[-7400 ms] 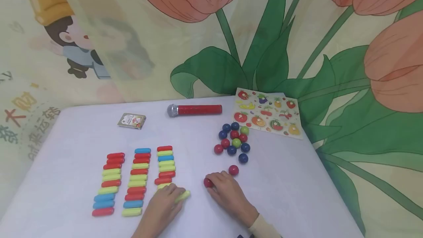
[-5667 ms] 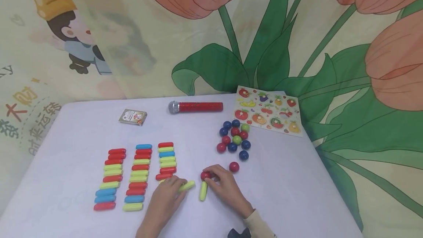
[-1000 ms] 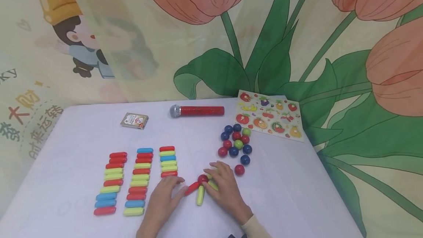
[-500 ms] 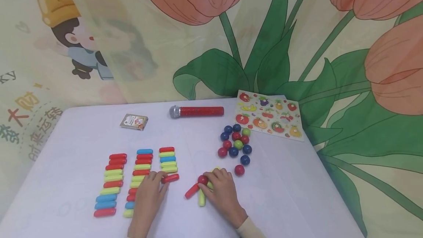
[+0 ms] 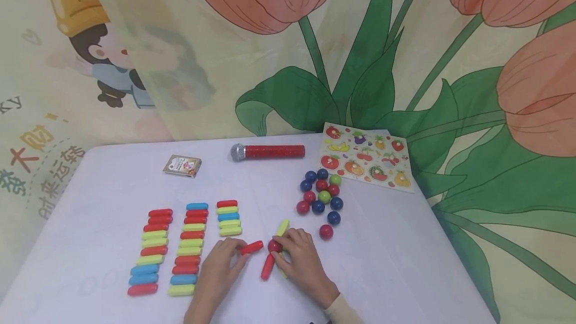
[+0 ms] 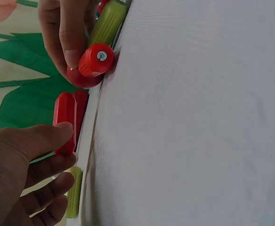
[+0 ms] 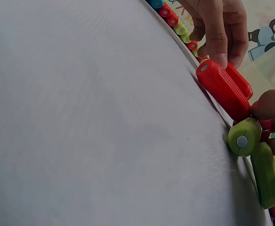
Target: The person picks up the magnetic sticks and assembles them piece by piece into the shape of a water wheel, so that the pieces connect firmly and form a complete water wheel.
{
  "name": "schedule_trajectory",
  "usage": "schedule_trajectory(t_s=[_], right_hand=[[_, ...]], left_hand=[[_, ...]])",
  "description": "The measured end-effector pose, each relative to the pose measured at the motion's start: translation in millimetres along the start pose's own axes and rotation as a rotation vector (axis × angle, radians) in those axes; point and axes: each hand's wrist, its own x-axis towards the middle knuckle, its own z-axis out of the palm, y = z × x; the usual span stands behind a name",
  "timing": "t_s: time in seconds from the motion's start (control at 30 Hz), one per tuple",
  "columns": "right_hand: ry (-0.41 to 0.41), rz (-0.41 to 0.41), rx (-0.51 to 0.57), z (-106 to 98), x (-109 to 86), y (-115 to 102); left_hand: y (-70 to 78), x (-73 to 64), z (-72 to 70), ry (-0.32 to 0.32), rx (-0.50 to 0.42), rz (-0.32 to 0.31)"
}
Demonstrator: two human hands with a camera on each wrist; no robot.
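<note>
My left hand point(image 5: 218, 269) pinches a red magnetic rod point(image 5: 252, 247) between thumb and fingers, its free end pointing at a red ball point(image 5: 274, 246) a short gap away. Around that ball curl the thumb and fingers of my right hand point(image 5: 303, 261). Another red rod point(image 5: 267, 267) sticks to the ball and points toward me. Yellow-green rods also radiate from it, one rod point(image 5: 283, 226) pointing away; my right hand partly covers the others. In the right wrist view, two green rods point(image 7: 244, 137) point(image 7: 265, 176) show beside the ball.
Three columns of red, yellow-green and blue rods point(image 5: 189, 251) lie at left. Red, blue and green balls point(image 5: 318, 207) cluster at right, with one red ball point(image 5: 326, 232) nearer. Behind are a card box point(image 5: 182, 165), a red microphone point(image 5: 270, 151) and a fruit board point(image 5: 365, 158).
Several rods have joined the red ball over these seconds. Lately my left hand took a red rod from the right column and carried it toward the ball, while the ball's rods turned.
</note>
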Motion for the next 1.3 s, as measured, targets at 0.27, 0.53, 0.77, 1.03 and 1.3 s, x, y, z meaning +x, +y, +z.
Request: schedule_trajectory(t_s=[0.27,0.53,0.77,1.03,1.3], right_hand=[[-0.008,-0.020,0.036,0.0,0.9,2.6],[0.014,-0.038,0.063,0.9,1.7,5.0],[0.019,-0.033,0.066,0.7,1.9,6.9],[0.015,-0.028,0.054,-1.9,3.8,8.4],[0.082,-0.031,0.039,-1.2,3.1,9.1]], left_hand=[[2.2,0.7,2.8,0.011,0.009,0.050],[5.8,0.4,2.3,0.023,0.016,0.079],[6.4,-1.2,2.9,-0.019,0.005,0.070],[9.3,-1.9,4.8,-0.046,-0.027,0.069],[-0.2,1.6,1.3,0.086,-0.012,0.037]])
